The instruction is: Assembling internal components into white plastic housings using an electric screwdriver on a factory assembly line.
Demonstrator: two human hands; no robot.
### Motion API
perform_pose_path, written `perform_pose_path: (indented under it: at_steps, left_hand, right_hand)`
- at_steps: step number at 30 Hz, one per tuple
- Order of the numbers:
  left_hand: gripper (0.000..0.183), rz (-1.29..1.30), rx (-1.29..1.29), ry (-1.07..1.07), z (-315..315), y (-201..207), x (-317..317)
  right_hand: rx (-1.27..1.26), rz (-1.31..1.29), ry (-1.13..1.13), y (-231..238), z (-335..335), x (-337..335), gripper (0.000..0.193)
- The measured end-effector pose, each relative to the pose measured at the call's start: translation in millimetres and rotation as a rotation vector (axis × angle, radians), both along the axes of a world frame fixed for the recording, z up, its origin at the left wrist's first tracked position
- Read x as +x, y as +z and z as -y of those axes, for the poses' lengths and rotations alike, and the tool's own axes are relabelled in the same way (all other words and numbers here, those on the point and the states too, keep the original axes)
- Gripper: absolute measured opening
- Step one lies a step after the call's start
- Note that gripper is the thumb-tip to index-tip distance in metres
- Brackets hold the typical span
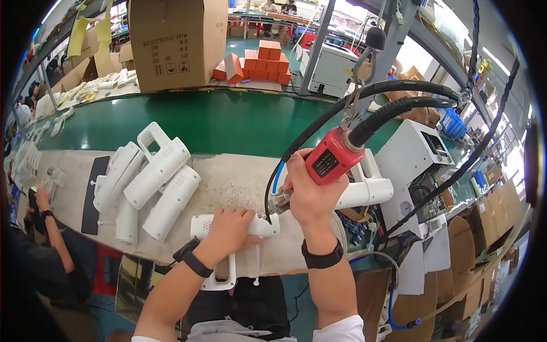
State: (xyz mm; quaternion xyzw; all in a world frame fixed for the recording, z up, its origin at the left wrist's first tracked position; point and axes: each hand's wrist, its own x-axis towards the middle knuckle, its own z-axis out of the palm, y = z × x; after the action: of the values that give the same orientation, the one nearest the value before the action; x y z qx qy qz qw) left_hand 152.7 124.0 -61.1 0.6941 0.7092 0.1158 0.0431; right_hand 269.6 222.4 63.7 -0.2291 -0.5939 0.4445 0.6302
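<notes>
My left hand (pixel 229 231) is closed over a white cylindrical plastic housing (pixel 266 226) with a loop handle, pressing it on the worktop near the front edge. A short white cord hangs from it over the edge. In my right hand (pixel 318 200) is a red power screwdriver (pixel 335 158), hung from a metal hook, with thick black hoses at its top end. Its tip lies somewhere near the housing's right end, but I cannot make out whether they touch. Several similar white housings (pixel 156 171) are piled to the left. Another white housing (pixel 367 191) lies right of my right hand.
A green belt (pixel 228 122) runs behind the beige worktop (pixel 222 176). Beyond it stand a large cardboard box (pixel 176 45) and orange boxes (pixel 265 60). A white machine (pixel 413 165) is at the right. Black cables cross the right side. Another person's hand (pixel 43 199) is at far left.
</notes>
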Motion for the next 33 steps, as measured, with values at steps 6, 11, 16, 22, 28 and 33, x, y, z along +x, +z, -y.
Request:
perform_pose_path:
  at_steps: [6, 11, 16, 22, 28, 33]
  left_hand:
    - [0.071, 0.025, 0.000, -0.023, -1, 3, 3]
    - [0.066, 0.021, 0.027, 0.008, 2, -4, 2]
    - [0.064, 0.050, -0.040, 0.049, 2, 4, 6]
    - [0.064, 0.061, -0.007, 0.037, 3, -7, 4]
    - [0.065, 0.050, -0.003, 0.031, 7, -3, 4]
    - [0.077, 0.111, 0.264, -0.071, 29, 8, -28]
  right_hand:
    - [-0.036, 0.096, 0.007, -22, -9, -5, 0.011]
    - [0.022, 0.115, 0.029, -17, 0, -4, 0.011]
    - [0.040, -0.010, 0.015, 48, 44, 32, 0.008]
    - [-0.034, -0.002, 0.031, 28, 45, 28, 0.009]
    - [-0.025, 0.127, -0.005, -18, 31, 19, 0.010]
    - [0.066, 0.166, 0.030, -28, 25, 21, 0.011]
